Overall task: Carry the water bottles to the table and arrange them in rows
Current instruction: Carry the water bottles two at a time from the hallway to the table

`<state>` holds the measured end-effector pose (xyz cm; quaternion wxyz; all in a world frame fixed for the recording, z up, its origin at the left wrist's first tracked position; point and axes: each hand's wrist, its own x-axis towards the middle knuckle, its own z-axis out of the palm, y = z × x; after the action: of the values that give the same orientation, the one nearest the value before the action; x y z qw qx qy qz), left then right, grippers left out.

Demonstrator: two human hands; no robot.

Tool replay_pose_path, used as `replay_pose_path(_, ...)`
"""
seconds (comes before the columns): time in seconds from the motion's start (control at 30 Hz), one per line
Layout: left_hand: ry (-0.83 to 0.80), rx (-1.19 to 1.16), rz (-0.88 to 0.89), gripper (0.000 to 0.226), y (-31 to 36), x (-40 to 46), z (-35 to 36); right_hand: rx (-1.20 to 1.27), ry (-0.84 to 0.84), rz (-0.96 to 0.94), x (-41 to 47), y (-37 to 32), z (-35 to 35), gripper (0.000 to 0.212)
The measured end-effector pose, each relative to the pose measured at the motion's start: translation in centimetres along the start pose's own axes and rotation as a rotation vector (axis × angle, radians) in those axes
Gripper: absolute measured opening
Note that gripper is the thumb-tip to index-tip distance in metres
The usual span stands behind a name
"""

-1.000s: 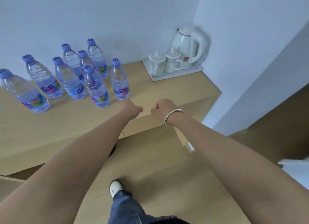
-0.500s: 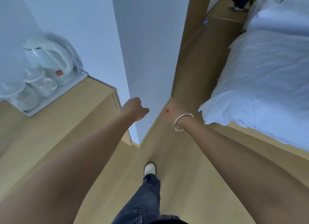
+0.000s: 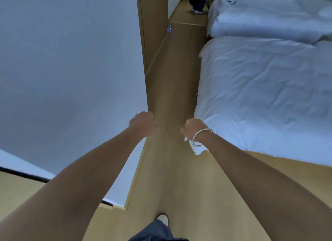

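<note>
Both hands — left hand [image 3: 143,124], right hand [image 3: 193,127] — have fingers curled, holding nothing. Far water bottle [image 3: 169,28] on floor [image 3: 172,82]: likely light, slick — grip mid-body.

Silver bangle [image 3: 201,137], blue jeans [image 3: 158,231], white shoe [image 3: 163,218]
</note>
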<state>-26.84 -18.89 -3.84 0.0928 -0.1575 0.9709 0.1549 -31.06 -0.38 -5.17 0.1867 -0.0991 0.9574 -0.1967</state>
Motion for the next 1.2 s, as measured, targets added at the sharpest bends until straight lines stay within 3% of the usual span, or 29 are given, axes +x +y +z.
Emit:
replay_pose_path(0.67,-0.099,-0.035,0.086,0.041,4.9,23.8,-2.4,-0.013,-0.015,0.030,23.6,2.3,-6.2,0.030)
replay_pose_path(0.83,-0.100,-0.101,0.085,0.020,8.8,33.6,-5.3,-0.030,-0.036,0.017,33.1,3.8,-11.1,0.030)
replay_pose_path(0.93,-0.099,-0.119,0.082,0.030,11.1,39.4,-7.0,-0.051,-0.048,0.021,39.1,5.2,-14.9,0.022)
replay_pose_path(1.2,-0.077,-0.382,-0.026,0.027,14.1,51.1,-8.7,-0.121,-0.079,0.060,50.6,6.5,-18.4,0.023)
